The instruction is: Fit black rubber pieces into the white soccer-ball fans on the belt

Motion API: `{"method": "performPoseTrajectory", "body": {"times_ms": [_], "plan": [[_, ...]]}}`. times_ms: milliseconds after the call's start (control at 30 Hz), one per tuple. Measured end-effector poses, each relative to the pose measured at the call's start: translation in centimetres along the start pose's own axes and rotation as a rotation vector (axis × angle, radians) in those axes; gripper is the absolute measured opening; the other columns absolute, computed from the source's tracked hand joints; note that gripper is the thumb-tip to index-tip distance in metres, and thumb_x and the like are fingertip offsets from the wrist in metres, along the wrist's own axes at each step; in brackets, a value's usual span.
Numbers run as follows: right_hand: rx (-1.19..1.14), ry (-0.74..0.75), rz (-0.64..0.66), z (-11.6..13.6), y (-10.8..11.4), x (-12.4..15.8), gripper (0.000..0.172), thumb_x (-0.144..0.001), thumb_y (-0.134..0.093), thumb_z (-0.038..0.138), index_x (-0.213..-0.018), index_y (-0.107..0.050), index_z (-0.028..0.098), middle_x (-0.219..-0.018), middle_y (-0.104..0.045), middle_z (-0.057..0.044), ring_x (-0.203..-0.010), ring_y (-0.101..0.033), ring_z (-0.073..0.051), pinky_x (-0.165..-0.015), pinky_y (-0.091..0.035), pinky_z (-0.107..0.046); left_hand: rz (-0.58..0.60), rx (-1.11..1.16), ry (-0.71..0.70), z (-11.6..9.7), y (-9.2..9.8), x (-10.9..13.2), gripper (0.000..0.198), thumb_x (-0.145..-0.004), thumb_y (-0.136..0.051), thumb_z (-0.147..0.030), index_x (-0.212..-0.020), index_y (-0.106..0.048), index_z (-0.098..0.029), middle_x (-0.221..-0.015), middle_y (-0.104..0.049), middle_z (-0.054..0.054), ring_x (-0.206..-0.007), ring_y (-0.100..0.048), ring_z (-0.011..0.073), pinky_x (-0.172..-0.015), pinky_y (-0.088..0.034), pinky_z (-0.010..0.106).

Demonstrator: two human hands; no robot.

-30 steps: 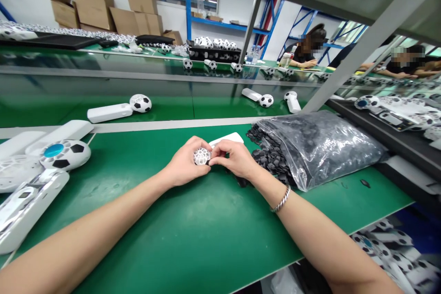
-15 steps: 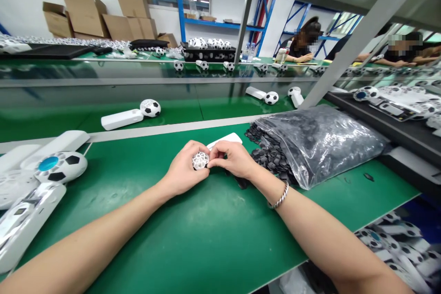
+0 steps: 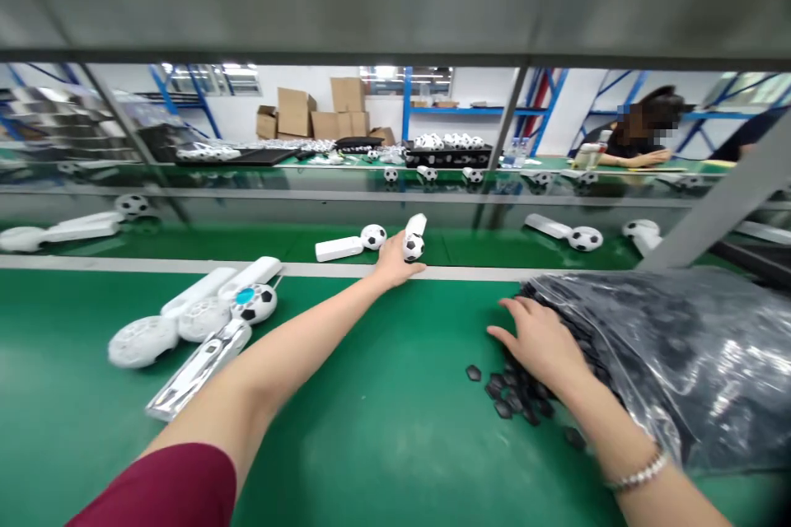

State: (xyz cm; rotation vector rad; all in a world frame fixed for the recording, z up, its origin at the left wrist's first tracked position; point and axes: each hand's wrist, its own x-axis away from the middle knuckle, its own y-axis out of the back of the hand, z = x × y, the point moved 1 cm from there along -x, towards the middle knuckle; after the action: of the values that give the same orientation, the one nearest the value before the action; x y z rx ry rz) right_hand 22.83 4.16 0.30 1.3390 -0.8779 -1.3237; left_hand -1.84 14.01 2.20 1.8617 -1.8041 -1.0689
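My left hand [image 3: 395, 258] reaches far forward to the edge of the conveyor belt [image 3: 297, 240] and is closed on a soccer-ball-headed hand fan [image 3: 414, 241] with a white handle pointing up and away. My right hand [image 3: 539, 339] lies palm down on the pile of small black hexagon pieces [image 3: 512, 395] spilling from the clear plastic bag [image 3: 673, 354]; its fingers are spread and partly buried in the pieces.
Several white fan parts and one fan with a blue centre [image 3: 247, 302] lie at the left on the green table [image 3: 371, 428]. More finished fans [image 3: 349, 244] ride the belt. A slanted metal post [image 3: 710, 214] stands at the right. A person [image 3: 643, 140] works across the line.
Both hands left the fan they held together at the table's middle. The left carried it out to the belt; the right went to the black pieces. The camera tilted up.
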Motion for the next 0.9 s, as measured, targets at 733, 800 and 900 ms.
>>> {"method": "performPoseTrajectory", "body": {"times_ms": [733, 800, 900], "plan": [[-0.114, 0.079, 0.126, 2.3, 1.2, 1.1, 0.013, -0.08, -0.051, 0.024, -0.093, -0.056, 0.023, -0.09, -0.064, -0.002, -0.077, -0.059, -0.016, -0.058, -0.035, -0.024, 0.159, -0.536, 0.029, 2.4, 11.6, 14.6, 0.063, -0.067, -0.056, -0.051, -0.121, -0.044, -0.021, -0.112, -0.05, 0.007, -0.095, -0.054, 0.0242, -0.079, -0.043, 0.03], [-0.164, 0.069, 0.144, 2.2, 1.2, 1.2, 0.008, -0.079, -0.053, 0.025, -0.086, -0.057, 0.023, -0.085, -0.064, 0.0, -0.075, -0.059, -0.015, -0.058, -0.035, -0.023, 0.316, -0.481, 0.089, 2.5, 11.1, 13.7, 0.068, -0.06, -0.06, -0.056, -0.115, -0.049, -0.019, -0.111, -0.051, 0.008, -0.097, -0.054, 0.0265, -0.079, -0.043, 0.031], [-0.162, 0.061, 0.14, 1.8, 1.4, 1.1, 0.005, -0.077, -0.056, 0.026, -0.074, -0.058, 0.022, -0.078, -0.064, 0.001, -0.071, -0.058, -0.014, -0.058, -0.034, -0.023, 0.529, -0.392, 0.17, 3.0, 11.0, 13.2, 0.053, -0.061, -0.058, -0.057, -0.099, -0.056, -0.019, -0.103, -0.057, 0.006, -0.093, -0.056, 0.0262, -0.077, -0.043, 0.03]]}}
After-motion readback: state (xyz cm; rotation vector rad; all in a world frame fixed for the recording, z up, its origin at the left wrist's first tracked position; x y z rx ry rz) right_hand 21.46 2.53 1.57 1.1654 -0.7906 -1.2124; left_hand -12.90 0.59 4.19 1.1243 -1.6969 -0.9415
